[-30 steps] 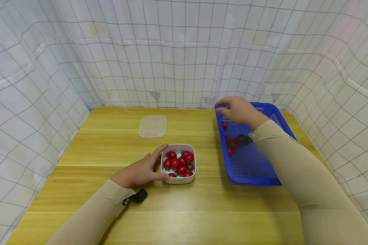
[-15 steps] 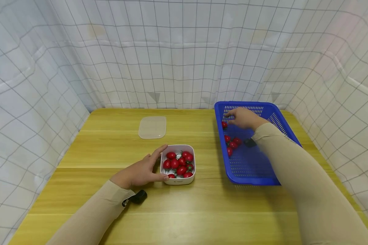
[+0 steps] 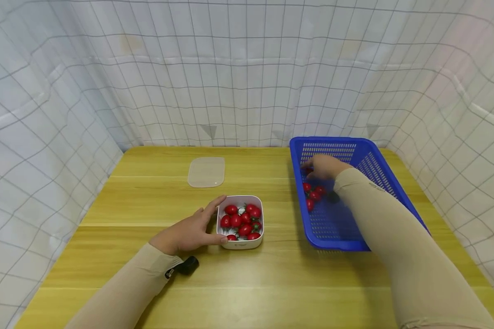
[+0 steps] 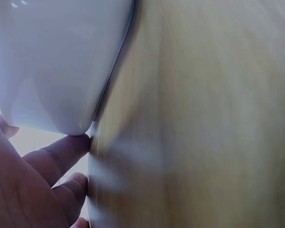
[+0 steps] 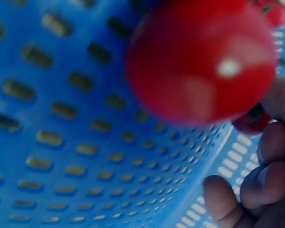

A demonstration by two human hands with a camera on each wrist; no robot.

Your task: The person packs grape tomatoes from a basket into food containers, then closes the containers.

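Observation:
In the head view, a white square container (image 3: 239,245) holds several red cherry tomatoes (image 3: 235,220). My left hand (image 3: 185,233) grips its left side, thumb at the near corner and forefinger at the far one. The left wrist view shows the container's smooth white wall (image 4: 57,61) with fingers (image 4: 61,154) beside its corner. My right hand (image 3: 324,167) is down in the blue basket (image 3: 307,219), fingers and thumb around a cherry tomato (image 5: 252,122) by the left wall. The hand partly hides that tomato. A nearer cherry tomato (image 5: 202,61) looms large in the right wrist view.
Several more cherry tomatoes (image 3: 314,196) lie in the basket along its left side. A translucent flat lid (image 3: 206,172) lies on the wooden table (image 3: 238,288) behind the container. White gridded curtains (image 3: 247,77) enclose the back and sides.
My right hand has come down from above the basket's far left rim into the basket, onto the tomato by the left wall. The left hand and the container have stayed in place.

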